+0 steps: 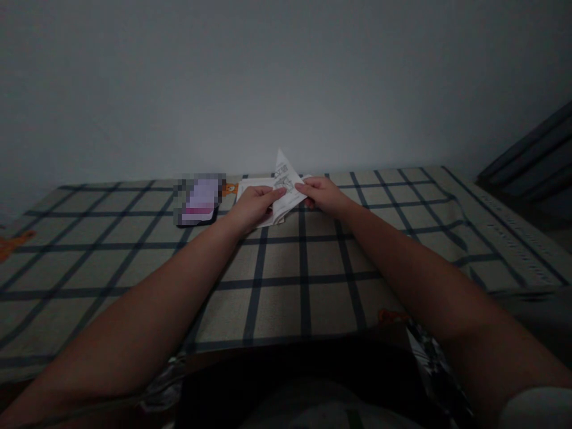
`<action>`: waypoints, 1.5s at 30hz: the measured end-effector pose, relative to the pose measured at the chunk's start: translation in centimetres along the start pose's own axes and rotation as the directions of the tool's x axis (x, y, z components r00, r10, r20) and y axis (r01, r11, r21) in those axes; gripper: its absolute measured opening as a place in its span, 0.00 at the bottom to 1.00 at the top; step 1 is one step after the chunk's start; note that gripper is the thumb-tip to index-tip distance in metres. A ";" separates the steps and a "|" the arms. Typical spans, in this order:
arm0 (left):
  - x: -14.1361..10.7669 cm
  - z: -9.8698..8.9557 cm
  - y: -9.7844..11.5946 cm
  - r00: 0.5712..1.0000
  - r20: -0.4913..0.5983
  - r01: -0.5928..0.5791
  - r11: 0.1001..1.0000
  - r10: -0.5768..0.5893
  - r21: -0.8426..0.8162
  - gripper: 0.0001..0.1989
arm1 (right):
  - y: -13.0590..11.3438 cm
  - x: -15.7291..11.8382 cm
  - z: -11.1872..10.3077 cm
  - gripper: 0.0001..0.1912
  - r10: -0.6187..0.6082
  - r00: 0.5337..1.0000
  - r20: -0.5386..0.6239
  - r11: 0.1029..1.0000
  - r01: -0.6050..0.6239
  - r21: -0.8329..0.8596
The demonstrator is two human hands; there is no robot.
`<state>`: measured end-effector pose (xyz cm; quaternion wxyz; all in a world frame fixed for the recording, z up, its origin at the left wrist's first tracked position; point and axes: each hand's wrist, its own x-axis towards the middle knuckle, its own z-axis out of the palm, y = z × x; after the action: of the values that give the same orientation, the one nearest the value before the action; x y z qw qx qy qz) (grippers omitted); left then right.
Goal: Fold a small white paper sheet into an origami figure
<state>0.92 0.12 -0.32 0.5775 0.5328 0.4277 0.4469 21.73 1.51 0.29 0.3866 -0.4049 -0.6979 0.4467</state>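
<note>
Between my two hands is a folded white paper (286, 183) with dark print on it, its pointed tip standing up. My left hand (255, 205) pinches the paper's left side, thumb on top. On the right side, my right hand (324, 193) grips the paper between thumb and fingers. Under and behind my left hand, more white paper (250, 183) lies flat on the checked cloth. The fingers beneath the folded paper are partly hidden.
A phone (201, 199) with a lit, blurred screen lies left of the papers. The checked tablecloth (279, 286) covers the table, which stands against a grey wall (286, 77). Dark slanted bars (536, 155) are at the far right.
</note>
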 end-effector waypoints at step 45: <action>0.1 -0.1 0.5 0.992 0.100 0.080 0.997 -0.079 -0.001 0.06 | 0.5 0.6 -2.3 0.20 -0.006 0.964 -0.266 0.997 0.026 0.071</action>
<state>0.80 0.28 0.20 0.6168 0.5358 0.4180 0.3972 23.66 2.87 0.60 0.4949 -0.4408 -0.6261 0.4109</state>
